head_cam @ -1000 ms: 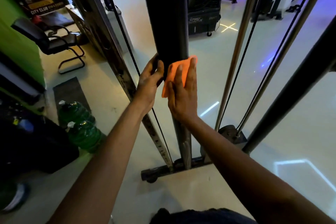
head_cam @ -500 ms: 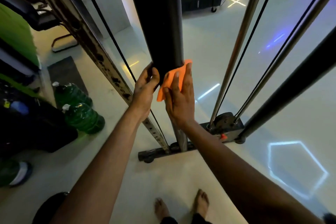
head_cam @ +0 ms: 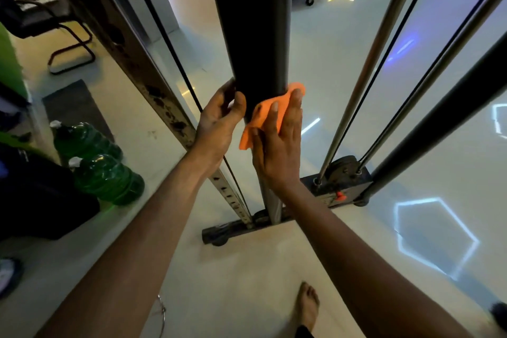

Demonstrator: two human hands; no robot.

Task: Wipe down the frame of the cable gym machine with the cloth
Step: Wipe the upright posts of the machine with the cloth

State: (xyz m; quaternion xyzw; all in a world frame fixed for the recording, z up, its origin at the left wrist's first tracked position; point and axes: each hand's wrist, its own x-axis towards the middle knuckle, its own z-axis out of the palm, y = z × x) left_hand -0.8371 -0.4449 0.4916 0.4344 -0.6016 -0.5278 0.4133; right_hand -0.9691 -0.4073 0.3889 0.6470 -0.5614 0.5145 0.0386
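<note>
The cable machine's thick black upright post (head_cam: 252, 22) runs down the middle of the head view to a floor base bar (head_cam: 230, 230). My right hand (head_cam: 277, 145) presses an orange cloth (head_cam: 260, 115) flat against the post's front and right side, fingers pointing up. My left hand (head_cam: 219, 123) grips the post's left side at the same height, thumb in front, fingers hidden behind. Below the hands the post narrows to a grey stem.
A rusty perforated upright (head_cam: 153, 85) and a black cable (head_cam: 170, 44) slant left of the post. Chrome guide rods (head_cam: 365, 77) and a black diagonal tube (head_cam: 439, 123) stand right. Two green bottles (head_cam: 109, 181), a chair (head_cam: 41, 19) and a mat (head_cam: 74, 101) lie left. My bare foot (head_cam: 308, 307) is below.
Both hands have slid down the black post with the cloth, toward its lower end. The view has tilted down, so the base and my foot now show.
</note>
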